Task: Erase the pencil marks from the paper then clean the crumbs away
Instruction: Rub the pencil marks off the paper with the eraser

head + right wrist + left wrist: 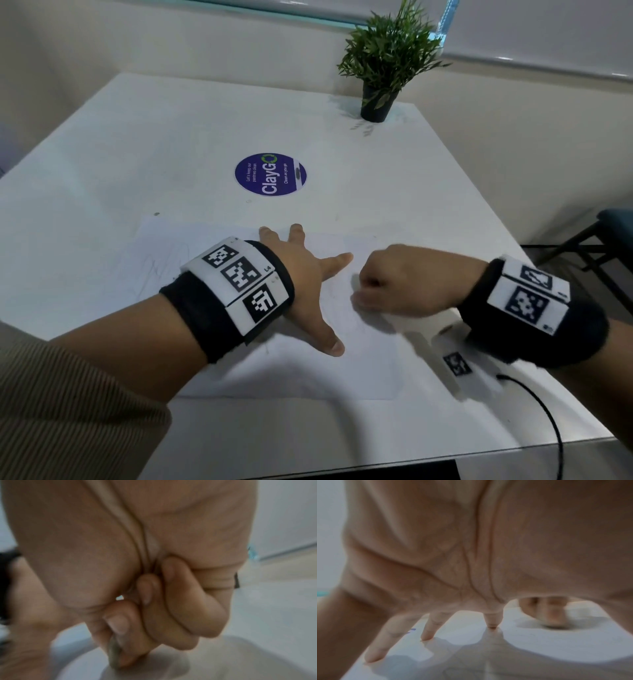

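Observation:
A white sheet of paper (298, 373) lies flat near the front of the white table (164, 137). Faint pencil scribbles (161, 270) show on its left part and between my hands. My left hand (308, 274) is spread, fingers straight, and presses the sheet down; in the left wrist view its fingertips (426, 637) touch the paper. My right hand (394, 284) is curled into a fist just right of it, blurred. In the right wrist view, thumb and fingers pinch a small greyish eraser (113, 654) against the paper.
A round blue ClayGo sticker (270, 174) sits mid-table beyond the paper. A potted green plant (383, 68) stands at the far right corner. A black cable (544, 414) runs off the near right edge. A dark chair (606, 229) stands right of the table.

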{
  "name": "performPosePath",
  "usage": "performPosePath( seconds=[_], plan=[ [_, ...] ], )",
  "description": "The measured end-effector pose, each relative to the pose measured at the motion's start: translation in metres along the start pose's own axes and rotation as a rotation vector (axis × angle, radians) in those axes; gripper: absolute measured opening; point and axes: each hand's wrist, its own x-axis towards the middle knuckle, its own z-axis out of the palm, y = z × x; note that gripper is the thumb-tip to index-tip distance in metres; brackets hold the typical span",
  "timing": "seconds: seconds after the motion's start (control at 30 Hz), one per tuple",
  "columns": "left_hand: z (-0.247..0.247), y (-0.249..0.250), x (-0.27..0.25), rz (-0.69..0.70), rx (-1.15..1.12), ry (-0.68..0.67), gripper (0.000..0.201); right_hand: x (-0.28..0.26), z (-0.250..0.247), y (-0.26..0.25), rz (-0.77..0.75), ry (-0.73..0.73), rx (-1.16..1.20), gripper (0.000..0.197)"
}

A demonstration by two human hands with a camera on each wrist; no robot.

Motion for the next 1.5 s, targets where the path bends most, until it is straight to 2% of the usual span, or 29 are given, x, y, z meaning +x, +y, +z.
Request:
performPosePath(
  seconds=[0.1, 0.23, 0.33, 0.47, 0.6, 0.73, 0.87, 1.0, 1.1, 1.23, 1.37, 1.5],
  plan=[
    [-0.001, 0.002, -0.001, -0.005, 0.001, -0.017, 0.133, -0.005, 0.006, -0.007, -0.035, -0.081, 0.019, 0.047],
    [0.000, 0.000, 0.000, -0.006, -0.005, -0.006, 0.134, -0.003, 0.002, -0.002, 0.015, 0.005, 0.029, 0.048],
    [-0.001, 0.002, 0.000, -0.009, 0.006, -0.007, 0.134, -0.008, 0.010, -0.012, -0.047, -0.092, 0.008, 0.047],
    [0.000, 0.001, 0.001, -0.005, 0.003, -0.002, 0.134, -0.004, 0.001, 0.001, 0.013, 0.029, 0.023, 0.049],
    [-0.001, 0.002, 0.000, -0.007, 0.005, -0.013, 0.133, -0.010, 0.011, -0.009, -0.042, -0.075, 0.003, 0.048],
    [-0.002, 0.001, -0.001, -0.010, -0.002, -0.014, 0.134, -0.008, 0.004, 0.000, 0.010, 0.026, 0.025, 0.048],
    [-0.002, 0.002, -0.002, -0.009, 0.002, -0.015, 0.134, -0.014, 0.014, -0.012, -0.044, -0.081, 0.002, 0.047],
    [-0.002, 0.001, -0.003, -0.012, -0.005, -0.009, 0.133, -0.013, 0.007, -0.004, 0.001, -0.006, 0.050, 0.047],
    [-0.002, 0.003, -0.002, -0.014, 0.007, -0.014, 0.134, -0.020, 0.018, -0.016, -0.070, -0.110, 0.003, 0.046],
    [-0.002, 0.002, -0.001, -0.015, 0.006, -0.011, 0.134, -0.017, 0.009, -0.002, 0.013, -0.038, 0.034, 0.048],
    [-0.004, 0.003, -0.002, -0.018, 0.017, -0.027, 0.134, -0.023, 0.017, -0.012, -0.052, -0.115, 0.000, 0.047],
    [-0.003, 0.003, 0.000, -0.020, 0.013, -0.023, 0.134, -0.020, 0.009, 0.000, -0.001, -0.033, 0.030, 0.048]
  ],
)
